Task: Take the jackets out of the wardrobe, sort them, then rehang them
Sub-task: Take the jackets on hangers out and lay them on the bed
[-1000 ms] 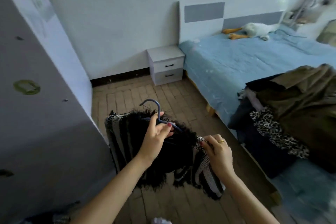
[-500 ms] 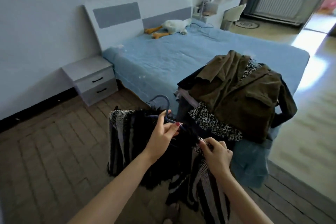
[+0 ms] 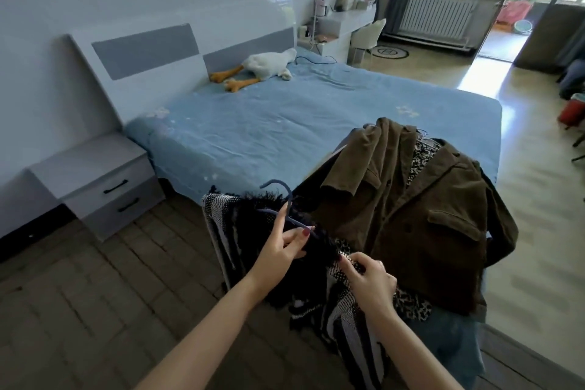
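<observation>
Brown corduroy jacket [image 3: 421, 218] heaped on blue bed [image 3: 285, 123] at right, left hand [image 3: 281, 247] gripped thin blue hanger [image 3: 286, 209], right hand [image 3: 370, 285] pinched fringed black-and-white woven jacket [image 3: 240, 218]

— What's on the bed [image 3: 285, 123]?
— A plush goose [image 3: 262, 68], far end, by the headboard [image 3: 148, 51].
— And left of it?
— A grey nightstand [image 3: 98, 180]. Far right, a radiator [image 3: 437, 17] near a white chair [image 3: 367, 38].
</observation>
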